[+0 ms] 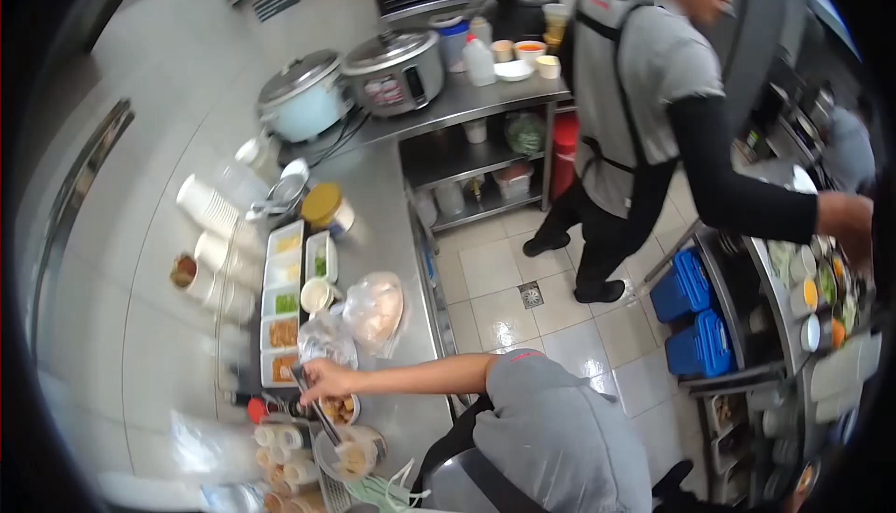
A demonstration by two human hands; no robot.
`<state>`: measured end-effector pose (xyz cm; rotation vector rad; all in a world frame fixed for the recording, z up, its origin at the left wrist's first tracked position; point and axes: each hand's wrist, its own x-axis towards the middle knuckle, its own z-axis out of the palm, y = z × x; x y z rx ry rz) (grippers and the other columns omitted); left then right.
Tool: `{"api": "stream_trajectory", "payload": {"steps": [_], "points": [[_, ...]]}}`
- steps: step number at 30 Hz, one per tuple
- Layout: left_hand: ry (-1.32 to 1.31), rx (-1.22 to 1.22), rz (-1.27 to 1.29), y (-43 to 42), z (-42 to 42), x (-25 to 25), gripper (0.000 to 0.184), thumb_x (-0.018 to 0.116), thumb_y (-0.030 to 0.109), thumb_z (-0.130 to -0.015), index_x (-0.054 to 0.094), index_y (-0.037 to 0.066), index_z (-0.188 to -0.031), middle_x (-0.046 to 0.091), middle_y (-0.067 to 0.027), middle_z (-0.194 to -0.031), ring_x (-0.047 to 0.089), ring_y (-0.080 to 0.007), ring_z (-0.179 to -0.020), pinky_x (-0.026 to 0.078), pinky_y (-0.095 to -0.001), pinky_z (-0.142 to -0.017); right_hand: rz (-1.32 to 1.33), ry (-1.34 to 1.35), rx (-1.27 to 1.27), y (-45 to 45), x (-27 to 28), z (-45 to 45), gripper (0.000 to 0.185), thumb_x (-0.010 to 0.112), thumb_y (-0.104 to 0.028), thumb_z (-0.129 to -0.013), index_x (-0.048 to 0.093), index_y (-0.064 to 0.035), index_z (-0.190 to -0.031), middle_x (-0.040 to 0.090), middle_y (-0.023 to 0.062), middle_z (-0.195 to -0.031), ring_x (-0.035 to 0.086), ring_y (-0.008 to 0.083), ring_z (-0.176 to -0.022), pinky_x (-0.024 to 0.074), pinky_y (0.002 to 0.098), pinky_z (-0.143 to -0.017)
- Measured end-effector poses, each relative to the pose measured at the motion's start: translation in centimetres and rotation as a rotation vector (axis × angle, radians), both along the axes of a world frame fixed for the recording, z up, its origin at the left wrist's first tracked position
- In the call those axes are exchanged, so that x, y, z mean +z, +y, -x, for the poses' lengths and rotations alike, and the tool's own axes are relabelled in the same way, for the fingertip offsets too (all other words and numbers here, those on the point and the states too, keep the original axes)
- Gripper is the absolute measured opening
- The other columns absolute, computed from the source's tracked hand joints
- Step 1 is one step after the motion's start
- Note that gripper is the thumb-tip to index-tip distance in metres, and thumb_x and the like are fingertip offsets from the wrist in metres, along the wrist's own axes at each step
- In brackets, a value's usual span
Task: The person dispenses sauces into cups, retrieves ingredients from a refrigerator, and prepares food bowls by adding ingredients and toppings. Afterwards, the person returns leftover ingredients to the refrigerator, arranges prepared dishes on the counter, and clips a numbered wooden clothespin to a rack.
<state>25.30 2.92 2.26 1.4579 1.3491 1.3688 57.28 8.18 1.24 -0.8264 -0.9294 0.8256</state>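
Observation:
My right hand (329, 382) reaches in over the counter, its fingers wrapped around a long dark-handled utensil (327, 425). The utensil slants down into a clear plastic tub (329, 464) that has pale yellowish food at the bottom. What shape its tip has, I cannot make out. Beside the hand stands a small bowl of brown food pieces (342, 407). Just beyond it lie a crumpled clear plastic bag (327, 337) and a bag of pale pinkish food (375, 312). My left hand is out of view.
A white sectioned tray (268, 326) holds several foods along the wall. Stacked paper cups (207, 207), a yellow-lidded jar (327, 208) and squat sauce bottles (285, 438) crowd the steel counter (387, 224). Rice cookers (397, 70) stand further back. A co-worker (625, 112) stands in the aisle.

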Motion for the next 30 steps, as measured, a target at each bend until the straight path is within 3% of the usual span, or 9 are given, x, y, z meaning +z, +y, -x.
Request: {"api": "stream_trajectory", "payload": {"steps": [3,5,8,10,15,17,19,21,30], "points": [[0.2,-0.086,-0.233,-0.2,-1.9,2.6,0.03,0.052,0.016,-0.093,0.057,-0.002,-0.116,0.055,-0.0147,-0.121,0.048,-0.0245,-0.115,0.033,-0.0363,-0.101,0.144,-0.052,-0.12,0.2,0.3,0.1,0.044,0.085,-0.03,-0.062,0.049,-0.0049,-0.063,0.045,-0.002,-0.059,0.045,0.006,-0.06,0.0373,0.0283,-0.048],[0.329,-0.057,-0.213,-0.8,-2.0,3.9,0.029,0.055,0.015,-0.09,0.058,0.006,-0.118,0.041,-0.0125,-0.134,0.045,-0.0225,-0.115,0.045,-0.0319,-0.085,0.241,-0.396,-0.204,0.0,0.9,-0.6,0.044,0.083,-0.033,-0.063,0.051,-0.0036,-0.057,0.05,-0.0002,-0.053,0.045,0.0063,-0.054,0.0367,0.0287,-0.047],[0.358,0.005,-0.194,-1.4,-2.3,6.3,0.027,0.062,0.008,-0.083,0.064,0.009,-0.11,0.042,-0.0114,-0.133,0.041,-0.0242,-0.119,0.037,-0.0338,-0.095,0.208,-0.235,-0.141,1.7,-0.8,-1.0,0.03,0.082,-0.019,-0.068,0.056,-0.0046,-0.069,0.061,0.0008,-0.062,0.054,0.0078,-0.058,0.0411,0.0248,-0.048],[0.411,0.017,-0.219,-0.7,-2.2,6.0,0.028,0.066,0.007,-0.078,0.066,0.011,-0.106,0.043,-0.0105,-0.132,0.038,-0.0264,-0.122,0.031,-0.0359,-0.099,0.277,-0.169,-0.049,1.7,-0.3,-0.8,0.021,0.078,-0.013,-0.072,0.061,-0.0052,-0.081,0.066,0.0029,-0.079,0.062,0.0108,-0.073,0.0488,0.0243,-0.066],[0.551,-0.028,-0.31,1.1,-3.0,4.2,0.033,0.074,0.01,-0.068,0.068,0.014,-0.1,0.046,-0.0145,-0.127,0.037,-0.031,-0.122,0.029,-0.0417,-0.101,0.237,-0.079,0.01,1.3,2.0,0.0,0.018,0.075,-0.008,-0.073,0.062,-0.0046,-0.085,0.066,0.005,-0.082,0.062,0.0119,-0.075,0.0477,0.0259,-0.07],[0.637,-0.066,-0.355,1.9,-3.6,2.8,0.035,0.076,0.011,-0.064,0.068,0.014,-0.098,0.046,-0.0162,-0.125,0.037,-0.0332,-0.123,0.029,-0.0447,-0.101,0.383,-0.373,-0.083,2.5,-0.3,-1.6,0.02,0.075,-0.008,-0.073,0.062,-0.0028,-0.087,0.067,0.0067,-0.084,0.063,0.0138,-0.077,0.0477,0.0265,-0.072],[0.65,-0.038,-0.445,2.3,-4.6,1.4,0.032,0.075,0.014,-0.061,0.069,0.012,-0.093,0.044,-0.0204,-0.127,0.034,-0.0407,-0.124,0.027,-0.0498,-0.104,0.227,-0.185,0.093,1.1,3.0,0.0,0.021,0.073,-0.008,-0.074,0.061,-0.0002,-0.089,0.067,0.0092,-0.087,0.063,0.0175,-0.083,0.0479,0.0288,-0.078],[0.841,-0.015,-0.509,3.1,-5.0,0.1,0.039,0.074,0.016,-0.061,0.067,0.014,-0.1,0.043,-0.0197,-0.126,0.033,-0.0415,-0.123,0.027,-0.0505,-0.104,0.189,-0.244,0.105,1.2,2.8,0.5,0.023,0.076,-0.005,-0.071,0.06,-0.0023,-0.087,0.063,0.0054,-0.084,0.06,0.0144,-0.08,0.0477,0.0272,-0.074],[0.568,-0.028,-0.284,-1.4,-0.6,3.5,0.014,0.072,0.014,-0.069,0.064,0.012,-0.08,0.037,-0.012,-0.133,0.021,-0.0365,-0.131,0.024,-0.0494,-0.105,-0.084,-0.182,0.384,1.4,6.8,6.8,0.018,0.066,0.003,-0.078,0.054,-0.0016,-0.091,0.058,0.0039,-0.079,0.06,0.0153,-0.071,0.0489,0.0298,-0.079]]}}
